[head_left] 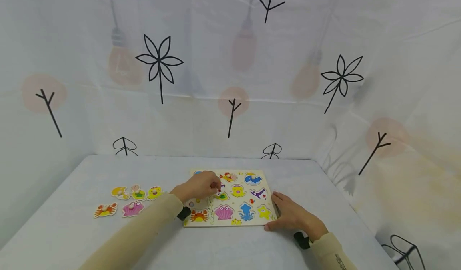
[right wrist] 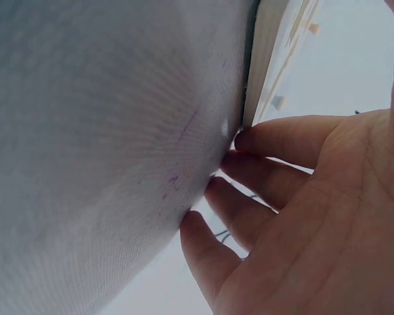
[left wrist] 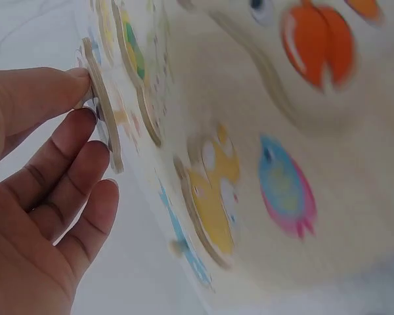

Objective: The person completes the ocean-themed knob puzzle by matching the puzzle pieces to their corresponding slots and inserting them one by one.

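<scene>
Tabletop (head_left: 216, 248): carries the board near its middle, with loose pieces to the board's left.
Board (head_left: 234, 202): lies flat, covered in sea-animal shapes, with the right hand at its right edge.
Right hand (head_left: 291, 214): grips nothing; fingers lie along the board's side, thumb by the near corner, apparently steadying it.
Left hand (head_left: 201, 184): well apart from the right, pinching one piece above the board.
Loose pieces: five; fish (head_left: 120, 193), green one (head_left: 138, 193) and octopus (head_left: 154, 193) behind, crab (head_left: 105, 210) and shell (head_left: 133, 209) in front.
Held piece (left wrist: 104, 108): tilted, seemingly raised off the board, its picture mostly hidden. Probably being fitted or lifted out; I cannot tell which. Fitting would call for matching its outline, then lowering it flat; removal, for carrying it clear.
</scene>
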The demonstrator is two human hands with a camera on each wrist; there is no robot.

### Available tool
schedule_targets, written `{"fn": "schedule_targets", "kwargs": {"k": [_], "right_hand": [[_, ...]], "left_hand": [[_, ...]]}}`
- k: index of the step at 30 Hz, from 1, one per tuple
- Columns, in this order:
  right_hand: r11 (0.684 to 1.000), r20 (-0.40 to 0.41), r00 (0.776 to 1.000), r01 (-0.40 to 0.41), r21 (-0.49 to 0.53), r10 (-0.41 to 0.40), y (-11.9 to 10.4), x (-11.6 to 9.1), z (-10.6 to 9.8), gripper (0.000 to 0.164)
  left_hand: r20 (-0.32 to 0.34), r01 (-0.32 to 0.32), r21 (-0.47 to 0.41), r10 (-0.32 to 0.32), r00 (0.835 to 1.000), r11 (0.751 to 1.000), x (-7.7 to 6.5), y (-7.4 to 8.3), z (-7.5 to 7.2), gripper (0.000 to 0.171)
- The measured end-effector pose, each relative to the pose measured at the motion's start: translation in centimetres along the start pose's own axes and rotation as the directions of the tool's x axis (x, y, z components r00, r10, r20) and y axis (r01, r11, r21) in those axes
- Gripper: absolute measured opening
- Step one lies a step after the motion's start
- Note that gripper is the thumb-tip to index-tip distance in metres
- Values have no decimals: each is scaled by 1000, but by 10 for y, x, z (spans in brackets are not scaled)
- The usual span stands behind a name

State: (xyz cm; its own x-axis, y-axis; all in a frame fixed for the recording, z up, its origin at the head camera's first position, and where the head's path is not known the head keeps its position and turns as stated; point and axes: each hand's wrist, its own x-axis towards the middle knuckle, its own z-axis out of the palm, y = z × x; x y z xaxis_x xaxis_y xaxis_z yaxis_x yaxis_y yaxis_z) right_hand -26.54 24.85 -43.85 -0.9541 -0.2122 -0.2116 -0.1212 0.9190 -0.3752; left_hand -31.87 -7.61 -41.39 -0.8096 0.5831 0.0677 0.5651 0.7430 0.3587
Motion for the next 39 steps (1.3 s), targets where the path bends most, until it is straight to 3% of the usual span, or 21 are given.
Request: {"fn": "schedule_targets", "kwargs": {"k": [10,18,27,39], "right_hand": [[1000,4,1000,-8,-7,8,5,0,3,121],[1000,-6,1000,20,-9,-20,2,0,1,118],[999,-7,999,33,5,-32,2,-1,0,118],[999,-18,999,49,-14,-50,6,2,0,118]], "left_hand": [[48,-46,-20,47,998,999,25,22,21,8],[21,-110,-10,110,994,994,33,42,21,12],[72,-71,-34,73,995,997,54,61,27,10],[94,-44,-20,46,994,999,77,68,45,7]]}}
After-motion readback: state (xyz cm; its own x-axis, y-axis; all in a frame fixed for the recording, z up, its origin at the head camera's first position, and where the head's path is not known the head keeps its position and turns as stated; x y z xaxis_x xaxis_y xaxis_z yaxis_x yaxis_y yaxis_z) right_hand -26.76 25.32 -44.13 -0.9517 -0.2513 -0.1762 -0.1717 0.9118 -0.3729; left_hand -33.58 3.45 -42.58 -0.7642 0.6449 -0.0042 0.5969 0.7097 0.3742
